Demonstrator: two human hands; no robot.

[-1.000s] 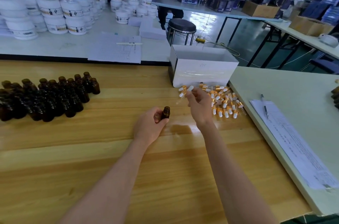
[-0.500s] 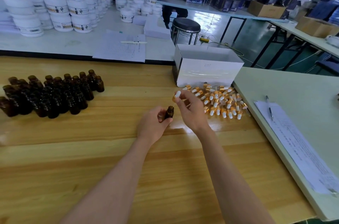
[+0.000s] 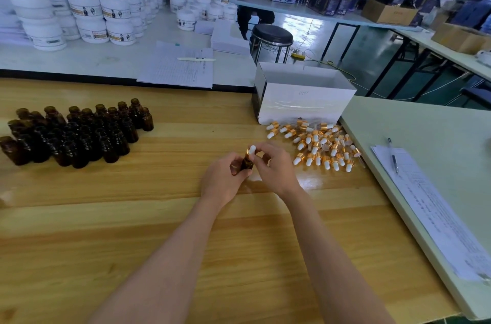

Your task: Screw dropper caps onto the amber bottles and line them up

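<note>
My left hand [image 3: 224, 180] grips a small amber bottle [image 3: 245, 164] above the middle of the wooden table [image 3: 132, 230]. A dropper cap [image 3: 251, 150] with a gold collar and white bulb sits in the bottle's neck, and my right hand [image 3: 273, 164] pinches it with the fingertips. Several uncapped amber bottles [image 3: 79, 132] stand packed together at the table's left. A loose pile of gold and white dropper caps [image 3: 318, 144] lies to the right of my hands.
An open white box [image 3: 303, 95] stands behind the cap pile. A pale green table [image 3: 425, 137] with a paper sheet [image 3: 430, 204] and pen [image 3: 393, 156] adjoins on the right. Behind, a grey table holds white jars [image 3: 87, 15] and papers [image 3: 178, 66].
My right hand carried a dropper cap from the pile over to the bottle in my left hand and set it into the neck. The bottle stayed in my left hand.
</note>
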